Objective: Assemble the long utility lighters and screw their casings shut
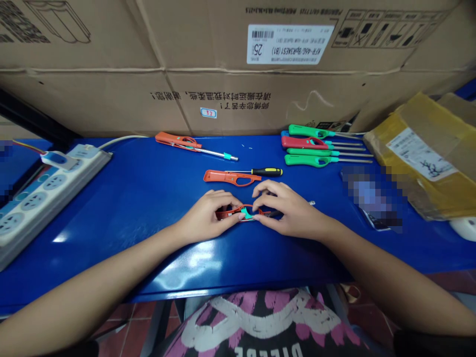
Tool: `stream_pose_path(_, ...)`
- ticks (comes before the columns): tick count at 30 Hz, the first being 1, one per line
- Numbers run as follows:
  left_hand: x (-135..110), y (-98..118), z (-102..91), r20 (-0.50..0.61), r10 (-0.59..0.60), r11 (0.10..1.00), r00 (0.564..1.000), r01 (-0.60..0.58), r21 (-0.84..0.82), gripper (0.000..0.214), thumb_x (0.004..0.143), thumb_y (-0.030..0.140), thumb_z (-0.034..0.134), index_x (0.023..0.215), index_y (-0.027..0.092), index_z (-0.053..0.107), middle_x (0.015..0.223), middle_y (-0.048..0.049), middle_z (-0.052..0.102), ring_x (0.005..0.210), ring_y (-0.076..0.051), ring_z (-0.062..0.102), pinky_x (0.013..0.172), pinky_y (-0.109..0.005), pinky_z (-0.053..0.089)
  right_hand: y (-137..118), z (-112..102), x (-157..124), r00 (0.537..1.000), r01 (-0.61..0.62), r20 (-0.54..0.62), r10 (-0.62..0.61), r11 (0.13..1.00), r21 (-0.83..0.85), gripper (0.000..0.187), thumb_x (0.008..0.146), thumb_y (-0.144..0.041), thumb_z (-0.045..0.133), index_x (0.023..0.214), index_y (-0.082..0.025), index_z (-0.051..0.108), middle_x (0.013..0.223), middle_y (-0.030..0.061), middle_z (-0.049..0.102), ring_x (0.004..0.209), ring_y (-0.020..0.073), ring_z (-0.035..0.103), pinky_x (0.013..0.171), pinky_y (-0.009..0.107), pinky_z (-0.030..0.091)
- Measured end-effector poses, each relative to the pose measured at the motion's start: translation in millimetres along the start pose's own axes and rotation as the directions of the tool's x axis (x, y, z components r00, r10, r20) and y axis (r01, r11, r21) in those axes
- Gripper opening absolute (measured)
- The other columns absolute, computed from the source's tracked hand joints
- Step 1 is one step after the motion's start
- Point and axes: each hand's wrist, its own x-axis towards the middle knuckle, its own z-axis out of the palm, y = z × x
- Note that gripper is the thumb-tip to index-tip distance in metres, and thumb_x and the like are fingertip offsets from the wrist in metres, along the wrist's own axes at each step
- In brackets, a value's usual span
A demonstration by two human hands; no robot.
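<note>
Between my hands is an opened orange gas lighter (222, 215) with its inner parts showing and a green trigger (246, 213) in its middle. My left hand (208, 213) is closed round the handle end, its thumb at the trigger. From the other side my right hand (290, 208) pinches the lighter by the trigger, fingers curled over it and partly hiding the dark front part. The metal tip (312, 203) pokes out beyond the right fingers. Just behind lie a loose orange lighter shell half (217, 176) and a black-and-yellow screwdriver (267, 172).
Another orange lighter (174, 140) lies at the back of the blue table (148, 198). Several green and red lighters (305, 143) are bunched at the back right. A phone (374, 203), a taped carton (424, 153) and a power strip (44, 188) flank them. A large cardboard box (130, 94) stands behind.
</note>
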Motion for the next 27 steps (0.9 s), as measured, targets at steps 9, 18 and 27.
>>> stream_pose_path(9, 1.2, -0.4, -0.6, 0.018, -0.043, 0.999, 0.999, 0.044, -0.031, 0.014, 0.090, 0.031, 0.068, 0.097, 0.019, 0.070, 0.089, -0.0022, 0.072, 0.079, -0.017, 0.062, 0.079, -0.032, 0.044, -1.2, 11.1, -1.4, 0.998, 0.056, -0.011, -0.057, 0.997, -0.053, 0.012, 0.098, -0.026, 0.061, 0.101, -0.020, 0.071, 0.133, 0.0102, 0.064, 0.116, 0.0223, 0.063, 0.094, 0.041, 0.044)
stream_pose_path(18, 1.2, 2.7, -4.1, 0.049, -0.066, 0.995, 0.997, 0.070, -0.073, 0.016, 0.094, 0.032, 0.062, 0.097, 0.019, 0.071, 0.088, -0.0019, 0.071, 0.076, -0.016, 0.060, 0.076, -0.031, 0.042, -4.7, 16.3, 1.0, 0.999, 0.018, -0.037, -0.016, 0.997, 0.078, 0.006, 0.094, -0.023, 0.065, 0.097, -0.023, 0.071, 0.129, 0.0075, 0.066, 0.114, 0.0199, 0.063, 0.097, 0.039, 0.043)
stream_pose_path(27, 2.0, -0.3, -11.9, 0.141, -0.008, 0.995, 0.990, 0.022, -0.094, 0.022, 0.097, 0.024, 0.054, 0.111, 0.020, 0.070, 0.102, -0.0039, 0.074, 0.093, -0.020, 0.064, 0.087, -0.034, 0.041, -6.1, 15.2, 1.7, 1.000, -0.007, -0.004, 0.007, 1.000, 0.003, 0.009, 0.094, -0.022, 0.064, 0.094, -0.023, 0.072, 0.129, 0.0063, 0.068, 0.111, 0.0207, 0.064, 0.093, 0.039, 0.041)
